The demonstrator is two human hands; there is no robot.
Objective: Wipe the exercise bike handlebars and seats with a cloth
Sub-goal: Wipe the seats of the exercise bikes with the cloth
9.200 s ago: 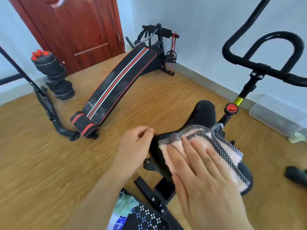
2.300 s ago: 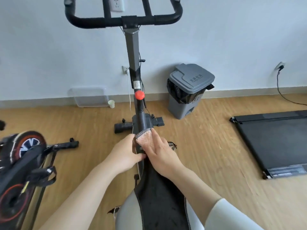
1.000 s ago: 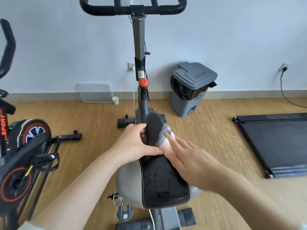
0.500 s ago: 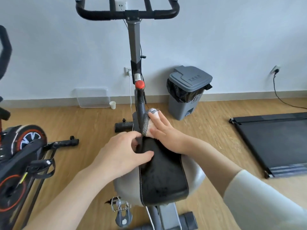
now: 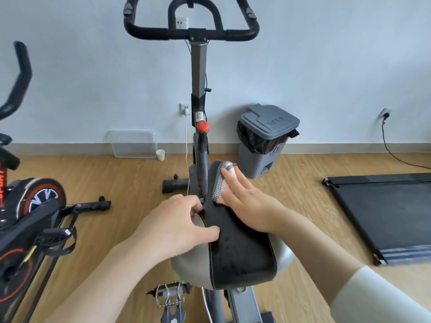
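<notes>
Wood floor [image 5: 303, 206], white wall [image 5: 326, 66]. My right hand [image 5: 245, 206] presses the cloth [image 5: 220, 180] flat-fingered on the nose of the saddle [image 5: 242, 252]; my left hand [image 5: 177, 227] curls round its left edge — on that narrow tip the cloth could slip off.

Home gym rm: exercise bikes [image 5: 200, 94], treadmill [image 5: 387, 213], wood floor [image 5: 130, 180].

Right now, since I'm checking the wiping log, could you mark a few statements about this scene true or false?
1. The right hand presses the cloth against the front of the seat. True.
2. The left hand hangs free. False: the left hand grips the seat's left edge.
3. The bin stands left of the seat. False: the grey bin stands to its right.
4. A paper cup stands upright beyond the seat, to the left. True.
</notes>
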